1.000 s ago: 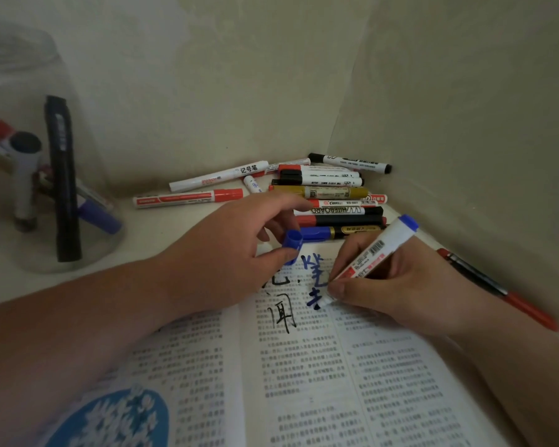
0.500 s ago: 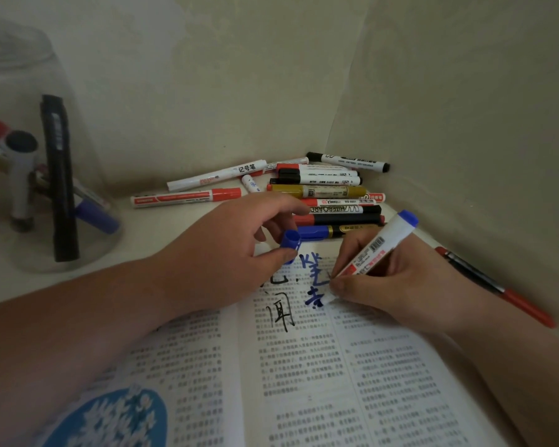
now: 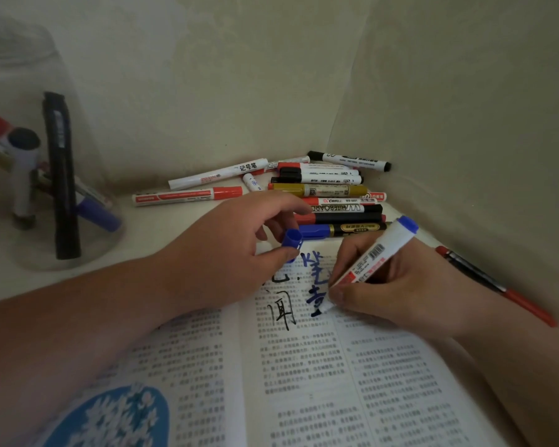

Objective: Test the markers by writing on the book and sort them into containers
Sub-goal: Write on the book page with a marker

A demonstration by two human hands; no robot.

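The right hand [image 3: 400,285], in the right middle of the frame, grips a white blue marker [image 3: 380,253] with fingers curled round its lower barrel. The marker slants from its blue end at the upper right down to its tip at the lower left. The tip touches the right page of the open book [image 3: 304,398], at the foot of the blue characters [image 3: 315,269] written there. The left hand [image 3: 220,253] reaches in from the lower left, with its forearm lying across the left page. It pinches the blue cap [image 3: 291,237] between thumb and forefinger. The cap hangs over the top edge of the book, just left of the blue characters and apart from the marker's barrel. Black characters [image 3: 283,312] stand on the same page, below the left hand's fingertips and left of the marker tip. Beyond both hands, in the corner at the upper centre, a pile of markers [image 3: 329,190] lies on the pale surface [image 3: 162,230], with red, black, gold and blue ones among them. At the left edge of the frame stands a clear jar [image 3: 20,69] holding a black marker [image 3: 60,175] upright, with a few others leaning around it. At the right, just beyond the right wrist, a red pen [image 3: 497,287] lies along the wall.
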